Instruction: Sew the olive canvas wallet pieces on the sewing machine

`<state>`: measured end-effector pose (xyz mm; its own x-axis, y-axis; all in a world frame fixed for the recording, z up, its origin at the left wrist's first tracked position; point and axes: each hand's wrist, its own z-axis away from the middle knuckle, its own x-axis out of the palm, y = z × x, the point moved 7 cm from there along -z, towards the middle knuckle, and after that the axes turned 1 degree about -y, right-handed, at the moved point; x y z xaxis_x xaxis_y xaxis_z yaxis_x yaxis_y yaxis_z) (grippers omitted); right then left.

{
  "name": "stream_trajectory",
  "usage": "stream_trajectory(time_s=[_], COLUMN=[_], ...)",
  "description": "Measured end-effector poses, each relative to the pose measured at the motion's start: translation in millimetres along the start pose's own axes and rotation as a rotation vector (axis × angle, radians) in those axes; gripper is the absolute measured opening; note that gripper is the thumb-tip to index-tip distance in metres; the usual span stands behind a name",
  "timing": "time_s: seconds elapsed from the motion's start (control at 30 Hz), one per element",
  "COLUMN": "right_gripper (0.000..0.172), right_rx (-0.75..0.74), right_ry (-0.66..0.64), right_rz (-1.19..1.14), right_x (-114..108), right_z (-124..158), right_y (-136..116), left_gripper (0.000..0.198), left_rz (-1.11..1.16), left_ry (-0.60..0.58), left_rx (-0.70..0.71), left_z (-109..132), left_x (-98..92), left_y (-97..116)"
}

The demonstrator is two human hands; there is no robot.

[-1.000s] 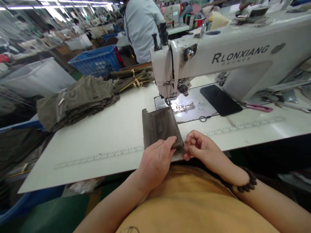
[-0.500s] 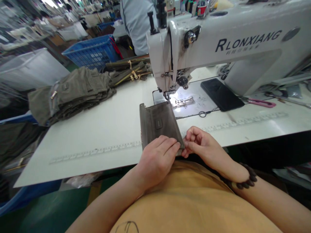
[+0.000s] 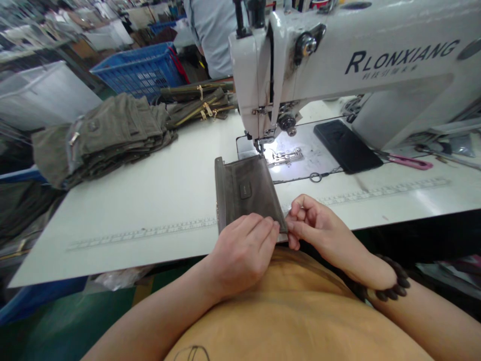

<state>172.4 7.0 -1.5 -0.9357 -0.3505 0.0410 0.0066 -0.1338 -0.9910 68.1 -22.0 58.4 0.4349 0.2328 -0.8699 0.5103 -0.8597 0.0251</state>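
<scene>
Head view is showing both hands gathering at the near end of an olive fabric piece (image 3: 261,193), which is lying on the counter (image 3: 158,200) with its far right corner reaching the presser foot (image 3: 259,148) of the white sewing machine (image 3: 296,70); whether that corner is sitting under the foot is too small to tell. The piece is stretching away from the hands, its long axis apparently running near to far and leaning slightly left at the far end. The left hand (image 3: 242,250) is covering the near edge, fingers lying side by side on the fabric, its thumb hidden, so whether it is gripping cannot be told. The right hand (image 3: 317,223) is pinching the near right corner between thumb and curled fingers. Of the two, the left is overlapping the fabric more, while the right is staying wholly off to its right side. A dark label (image 3: 245,190) is facing up on the piece. Farther right, a black phone (image 3: 347,145) is resting beside pink-handled scissors (image 3: 409,160); far left, olive fabric (image 3: 120,125) is lying stacked.
</scene>
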Motion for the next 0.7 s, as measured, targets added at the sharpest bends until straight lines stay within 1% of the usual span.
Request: stream_trajectory(time_s=[0.03,0.07,0.17,0.23,0.27,0.3,0.33,0.4,0.47,0.6,0.7], right_gripper=[0.008,0.01,0.021,0.022,0.021,0.02,0.019,0.015,0.013,0.016,0.02], right_rx=[-0.09,-0.207,-0.65,-0.884,-0.958,-1.002,-1.013,-0.987,-0.953,-0.869,-0.784], right_ry=[-0.007,-0.012,0.029,0.032,0.019,-0.007,-0.034,-0.056,-0.074,-0.112,-0.112], right_rz=[0.144,0.326,0.91,1.131,1.187,1.221,1.244,1.269,1.25,1.191,1.16], right_x=[-1.4,-1.7,5.2,12.8,15.7,17.9,19.3,19.4,18.8,18.7,17.1], right_z=[2.4,5.6,20.5,29.2,31.6,32.8,32.6,30.7,29.9,25.4,15.6], right_y=[-6.4,-14.0,-36.0,-42.1,-43.5,-43.9,-43.4,-41.5,-37.7,-25.7,-21.2], left_gripper=[0.019,0.019,0.021,0.022,0.023,0.023,0.024,0.027,0.03,0.031,0.029], left_rz=[0.01,0.017,0.017,0.018,0.024,0.027,0.021,0.007,0.004,0.052,0.048], left_ry=[-0.008,-0.016,-0.033,-0.033,-0.036,-0.043,-0.053,-0.083,-0.105,-0.116,-0.147], left_rx=[-0.002,-0.006,-0.011,-0.01,-0.012,-0.019,-0.03,-0.046,-0.027,0.051,0.053], left_z=[-0.4,-0.6,-1.3,-1.1,-0.4,0.9,2.8,7.9,13.5,19.2,17.8], left_x=[-0.3,-0.4,0.0,-0.1,0.0,0.4,1.2,4.0,7.8,16.4,23.1], left_y=[-0.5,-0.9,-0.2,0.8,0.7,-0.1,-1.5,-5.1,-6.9,-6.0,-8.4])
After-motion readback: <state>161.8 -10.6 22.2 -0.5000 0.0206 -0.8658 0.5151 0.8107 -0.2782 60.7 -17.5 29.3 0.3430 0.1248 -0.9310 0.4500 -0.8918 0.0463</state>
